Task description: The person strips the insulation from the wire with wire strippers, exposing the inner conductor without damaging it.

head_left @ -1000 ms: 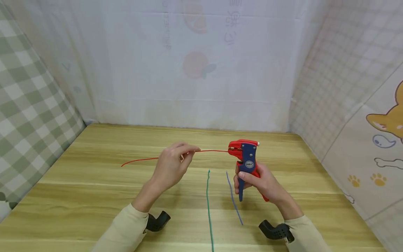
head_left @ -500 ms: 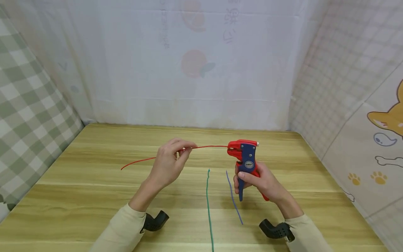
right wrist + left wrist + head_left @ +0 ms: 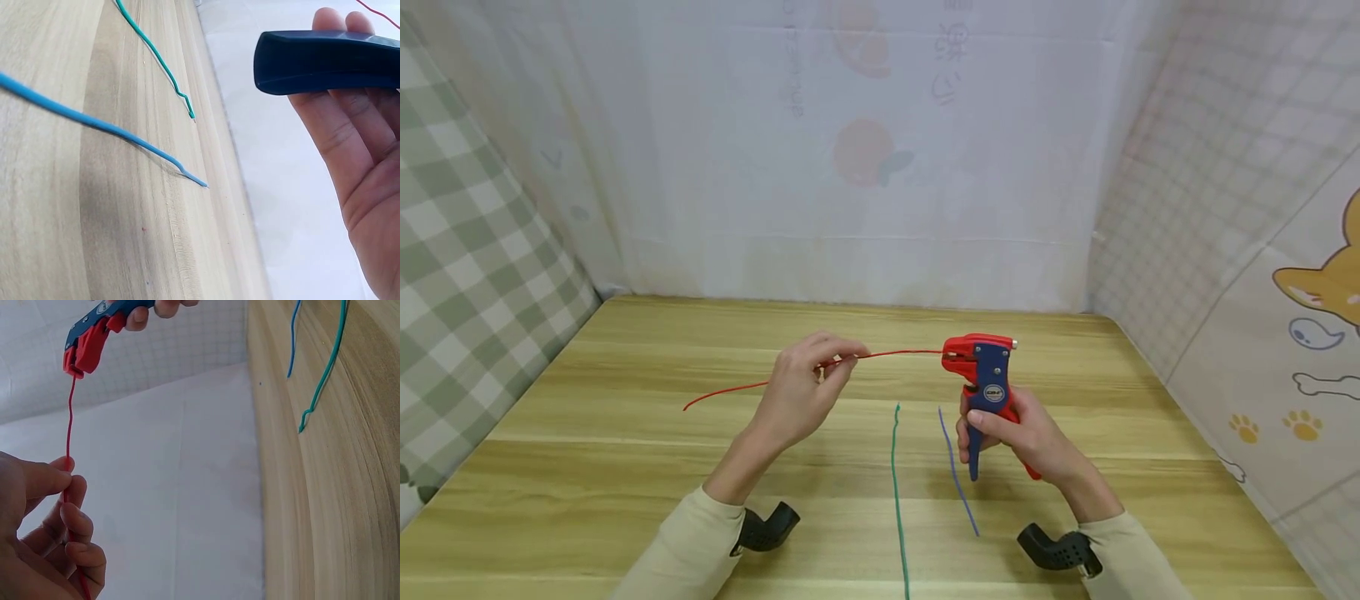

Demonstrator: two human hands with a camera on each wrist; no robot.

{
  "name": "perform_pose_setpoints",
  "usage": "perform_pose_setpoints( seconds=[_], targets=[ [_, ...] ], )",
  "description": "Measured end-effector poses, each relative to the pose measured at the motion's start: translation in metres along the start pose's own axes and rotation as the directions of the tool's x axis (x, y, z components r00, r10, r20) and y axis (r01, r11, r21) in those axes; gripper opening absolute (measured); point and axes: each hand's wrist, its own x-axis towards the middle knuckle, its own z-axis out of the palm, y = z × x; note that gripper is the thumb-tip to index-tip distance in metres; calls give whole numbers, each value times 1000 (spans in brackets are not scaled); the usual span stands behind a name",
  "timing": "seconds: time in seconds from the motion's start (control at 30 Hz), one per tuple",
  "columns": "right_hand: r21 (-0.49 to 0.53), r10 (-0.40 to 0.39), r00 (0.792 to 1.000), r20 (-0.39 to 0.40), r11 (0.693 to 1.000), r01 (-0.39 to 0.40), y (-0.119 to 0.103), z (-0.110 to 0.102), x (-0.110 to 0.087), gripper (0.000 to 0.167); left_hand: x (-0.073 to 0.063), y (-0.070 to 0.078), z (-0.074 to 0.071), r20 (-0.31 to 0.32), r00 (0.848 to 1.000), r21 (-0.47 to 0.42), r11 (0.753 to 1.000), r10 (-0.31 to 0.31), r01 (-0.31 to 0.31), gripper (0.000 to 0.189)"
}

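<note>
In the head view my left hand [image 3: 805,387] pinches a red wire [image 3: 898,352] between thumb and forefinger, and the wire's tail hangs out to the left. The wire's right end sits at the jaws of a red and blue wire stripper [image 3: 992,375]; how far in it reaches is hidden. My right hand [image 3: 1030,433] grips the stripper by its handles, holding it upright above the table. The left wrist view shows the red wire [image 3: 69,425] running from the fingertips up to the stripper's nose [image 3: 81,356]. One dark handle [image 3: 325,62] crosses the right fingers in the right wrist view.
A green wire [image 3: 896,483] and a shorter blue wire [image 3: 957,475] lie on the wooden table [image 3: 625,467] between the forearms. White cloth [image 3: 737,167] hangs behind the table, with a checked cloth [image 3: 467,208] at the left and a patterned one [image 3: 1240,333] at the right.
The left hand has shifted slightly left, and the wire's free tail has sunk a little. The wire's stretch near the stripper rose, then dropped slightly. The right hand stays nearly still.
</note>
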Motion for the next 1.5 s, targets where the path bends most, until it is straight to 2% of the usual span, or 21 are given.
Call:
perform_pose_setpoints(
  seconds=[0.23, 0.53, 1.07, 1.5],
  targets=[
    [-11, 17, 1000, -6, 1000, -17, -1, 0, 0, 12, -1, 0, 1, 5, 1000, 4, 1000, 12, -12, 21],
    [-18, 19, 1000, 2, 1000, -19, -1, 1, 0, 11, -1, 7, 4, 23, 999, 18, 999, 41, -41, 19],
    [-51, 93, 996, 12, 994, -93, -6, 2, -2, 10, -4, 7, 8, 12, 996, -6, 996, 89, -89, 11],
    [-67, 73, 997, 11, 995, -73, -8, 3, -2, 7, -6, 7, 10, 15, 996, 3, 996, 90, -90, 10]
  ],
)
